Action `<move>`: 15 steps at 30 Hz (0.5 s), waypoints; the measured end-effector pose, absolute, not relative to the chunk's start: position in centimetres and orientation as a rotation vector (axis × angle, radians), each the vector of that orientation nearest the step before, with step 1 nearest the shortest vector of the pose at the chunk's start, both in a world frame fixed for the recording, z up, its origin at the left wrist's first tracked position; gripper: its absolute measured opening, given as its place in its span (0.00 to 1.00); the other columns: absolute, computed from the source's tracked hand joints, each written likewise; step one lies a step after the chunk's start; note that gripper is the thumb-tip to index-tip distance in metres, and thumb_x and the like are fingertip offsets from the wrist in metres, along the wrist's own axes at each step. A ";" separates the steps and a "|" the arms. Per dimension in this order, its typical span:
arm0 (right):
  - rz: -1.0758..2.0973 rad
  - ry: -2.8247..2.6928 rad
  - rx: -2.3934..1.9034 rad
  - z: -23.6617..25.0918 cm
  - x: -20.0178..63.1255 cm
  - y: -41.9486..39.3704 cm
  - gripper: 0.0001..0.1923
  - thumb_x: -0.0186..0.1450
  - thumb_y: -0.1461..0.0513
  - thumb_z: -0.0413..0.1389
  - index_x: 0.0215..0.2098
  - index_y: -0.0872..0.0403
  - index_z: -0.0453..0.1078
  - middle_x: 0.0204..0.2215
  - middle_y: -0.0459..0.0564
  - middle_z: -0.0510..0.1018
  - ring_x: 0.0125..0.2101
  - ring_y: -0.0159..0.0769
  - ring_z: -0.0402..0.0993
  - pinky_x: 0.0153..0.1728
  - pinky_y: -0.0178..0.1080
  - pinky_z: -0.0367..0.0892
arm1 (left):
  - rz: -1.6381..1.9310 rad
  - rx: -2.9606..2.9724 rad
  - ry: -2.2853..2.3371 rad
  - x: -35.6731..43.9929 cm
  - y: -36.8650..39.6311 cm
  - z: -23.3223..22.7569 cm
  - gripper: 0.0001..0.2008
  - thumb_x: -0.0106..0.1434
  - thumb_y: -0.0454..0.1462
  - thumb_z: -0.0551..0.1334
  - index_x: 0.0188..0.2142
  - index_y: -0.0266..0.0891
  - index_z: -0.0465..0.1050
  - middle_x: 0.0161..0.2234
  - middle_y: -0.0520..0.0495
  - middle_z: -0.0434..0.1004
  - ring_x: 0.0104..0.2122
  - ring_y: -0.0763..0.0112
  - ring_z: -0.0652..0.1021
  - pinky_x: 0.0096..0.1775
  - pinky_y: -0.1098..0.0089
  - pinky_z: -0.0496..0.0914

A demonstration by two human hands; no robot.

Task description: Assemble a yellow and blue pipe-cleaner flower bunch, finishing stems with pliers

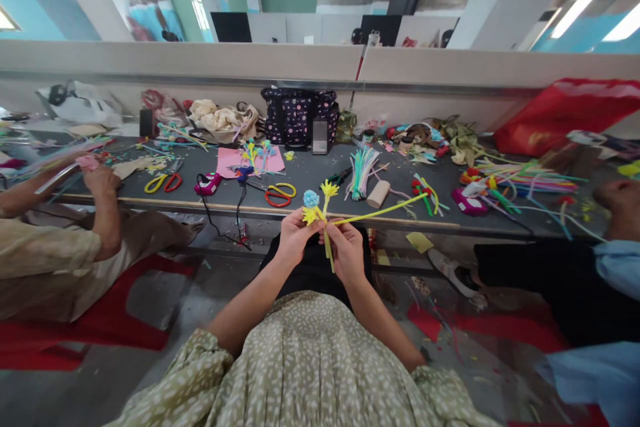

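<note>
Between my hands, just in front of the table edge, is a small bunch of pipe-cleaner flowers (329, 189), two yellow and one blue. My left hand (294, 237) pinches it just below the blooms. Fingers of my right hand (348, 252) are closed around the stems, which poke out below. A long yellow pipe cleaner (385, 211) runs from the bunch out to the right, over the table edge. Whether its near end is wound round the stems is hidden by my fingers.
On the dark table (235, 195) lie red-and-yellow scissors (280, 195), a magenta device (208, 183) with a black cord, a pipe-cleaner bundle (361, 170), and a beige cylinder (379, 194). A dotted bag (295, 117) stands behind. People sit on both sides.
</note>
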State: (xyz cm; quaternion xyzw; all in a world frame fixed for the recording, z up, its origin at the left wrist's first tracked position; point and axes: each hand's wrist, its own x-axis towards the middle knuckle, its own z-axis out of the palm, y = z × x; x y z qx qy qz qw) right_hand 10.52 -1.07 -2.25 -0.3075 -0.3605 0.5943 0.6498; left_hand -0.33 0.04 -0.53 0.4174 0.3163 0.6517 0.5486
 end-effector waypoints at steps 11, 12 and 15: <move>1.066 -0.932 -0.643 -2.4 10.1 -1.2 0.04 0.63 0.60 0.60 0.32 0.53 0.71 0.25 0.42 0.72 0.25 0.28 0.68 0.30 0.32 0.67 | 1.496 0.905 0.654 0.7 0.0 -0.5 0.11 0.48 0.36 0.73 0.29 0.35 0.73 0.23 0.53 0.73 0.22 0.78 0.72 0.26 0.76 0.67; 0.956 -0.982 -0.672 -2.5 10.1 -1.2 0.04 0.63 0.61 0.59 0.32 0.53 0.71 0.27 0.43 0.73 0.27 0.30 0.70 0.32 0.33 0.68 | 1.499 0.884 0.646 0.8 0.0 -0.5 0.11 0.48 0.35 0.73 0.30 0.35 0.74 0.25 0.52 0.74 0.23 0.79 0.72 0.28 0.76 0.68; 0.679 -1.093 -0.733 -2.8 10.2 -0.9 0.02 0.65 0.62 0.57 0.35 0.53 0.72 0.32 0.47 0.74 0.33 0.34 0.72 0.36 0.37 0.70 | 1.494 0.850 0.632 1.0 -0.2 -0.9 0.10 0.49 0.34 0.72 0.31 0.36 0.76 0.28 0.52 0.76 0.27 0.79 0.74 0.34 0.77 0.69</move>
